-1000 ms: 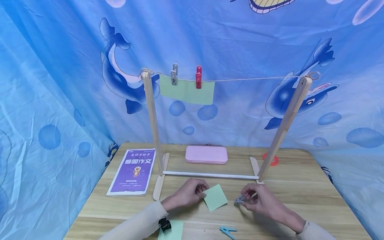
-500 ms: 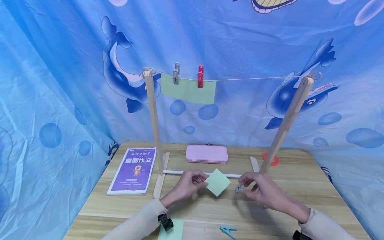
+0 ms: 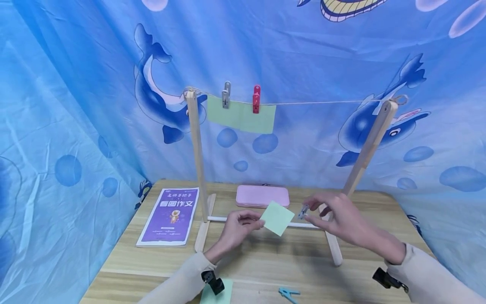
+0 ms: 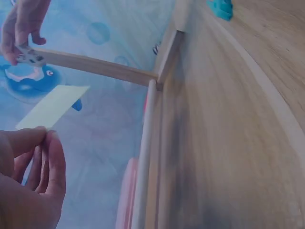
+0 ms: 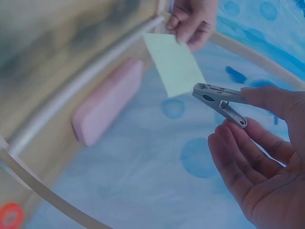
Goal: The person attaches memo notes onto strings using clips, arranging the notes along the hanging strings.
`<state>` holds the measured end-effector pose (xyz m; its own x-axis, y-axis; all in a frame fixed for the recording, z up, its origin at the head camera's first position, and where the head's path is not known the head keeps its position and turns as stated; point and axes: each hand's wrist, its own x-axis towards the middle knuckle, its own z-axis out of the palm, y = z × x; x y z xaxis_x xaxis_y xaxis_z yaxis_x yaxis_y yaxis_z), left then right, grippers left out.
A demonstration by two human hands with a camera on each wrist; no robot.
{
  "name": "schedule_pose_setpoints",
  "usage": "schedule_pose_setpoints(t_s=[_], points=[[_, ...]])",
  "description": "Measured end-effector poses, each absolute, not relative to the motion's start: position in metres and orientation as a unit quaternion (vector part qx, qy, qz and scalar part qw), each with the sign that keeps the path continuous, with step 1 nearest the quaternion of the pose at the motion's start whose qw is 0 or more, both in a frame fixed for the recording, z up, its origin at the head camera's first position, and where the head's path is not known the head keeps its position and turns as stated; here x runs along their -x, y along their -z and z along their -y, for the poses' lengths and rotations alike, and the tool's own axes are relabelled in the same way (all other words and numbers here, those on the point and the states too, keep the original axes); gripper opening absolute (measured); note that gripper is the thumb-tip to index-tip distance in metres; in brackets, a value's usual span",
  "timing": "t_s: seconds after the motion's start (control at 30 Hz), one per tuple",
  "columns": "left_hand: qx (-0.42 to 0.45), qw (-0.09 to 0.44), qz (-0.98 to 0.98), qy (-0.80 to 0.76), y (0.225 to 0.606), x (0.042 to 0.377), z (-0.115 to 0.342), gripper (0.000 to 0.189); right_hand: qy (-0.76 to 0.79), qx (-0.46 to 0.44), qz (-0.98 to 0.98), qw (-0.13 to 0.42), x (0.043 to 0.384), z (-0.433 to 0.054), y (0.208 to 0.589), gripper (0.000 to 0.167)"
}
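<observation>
My left hand [image 3: 240, 230] pinches a pale green square of paper [image 3: 277, 218] by its left corner, thumb against fingers, up off the table. To its right, my right hand [image 3: 336, 217] holds a grey clothespin [image 5: 220, 101] by its handles between thumb and fingers; the clothespin's nose points toward the paper. In the right wrist view the paper's lower corner appears right by that nose. Above both hands a string [image 3: 315, 103] runs between two wooden posts. Green paper [image 3: 241, 116] hangs from it at the left, under a grey clothespin [image 3: 225, 96] and a red clothespin [image 3: 256, 100].
A pink case [image 3: 262, 195] lies behind the stand's white crossbar [image 3: 303, 225]. At the left is a purple book [image 3: 168, 217]. Near the front edge lie a blue clothespin [image 3: 289, 294] and more green paper [image 3: 224, 292]. A red ring [image 5: 10, 216] shows by the right post.
Both hands have risen from the table toward the stand, carrying the green paper and the grey clothespin. The paper has come up in front of the crossbar and pink case.
</observation>
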<state>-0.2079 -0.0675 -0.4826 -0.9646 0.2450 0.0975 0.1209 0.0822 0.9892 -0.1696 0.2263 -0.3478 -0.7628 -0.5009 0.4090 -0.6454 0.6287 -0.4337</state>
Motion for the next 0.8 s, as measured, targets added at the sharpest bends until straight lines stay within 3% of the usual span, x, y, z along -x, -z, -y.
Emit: schedule_pose_setpoints(t_s=[0.3,0.57,0.8], points=[[-0.138,-0.023,-0.676,-0.724,0.465,0.208,0.062,0.025,-0.262,-0.318,0.899,0.146,0.180,-0.225,0.303,0.020],[-0.137,-0.065,-0.634,-0.758,0.438,0.212,0.056,0.026,-0.250,-0.343,0.882,0.204,0.195,-0.223,0.274,0.023],[-0.157,-0.106,-0.595,-0.782,0.410,0.218,0.051,0.028,-0.278,-0.337,0.870,0.228,0.201,-0.217,0.251,0.037]])
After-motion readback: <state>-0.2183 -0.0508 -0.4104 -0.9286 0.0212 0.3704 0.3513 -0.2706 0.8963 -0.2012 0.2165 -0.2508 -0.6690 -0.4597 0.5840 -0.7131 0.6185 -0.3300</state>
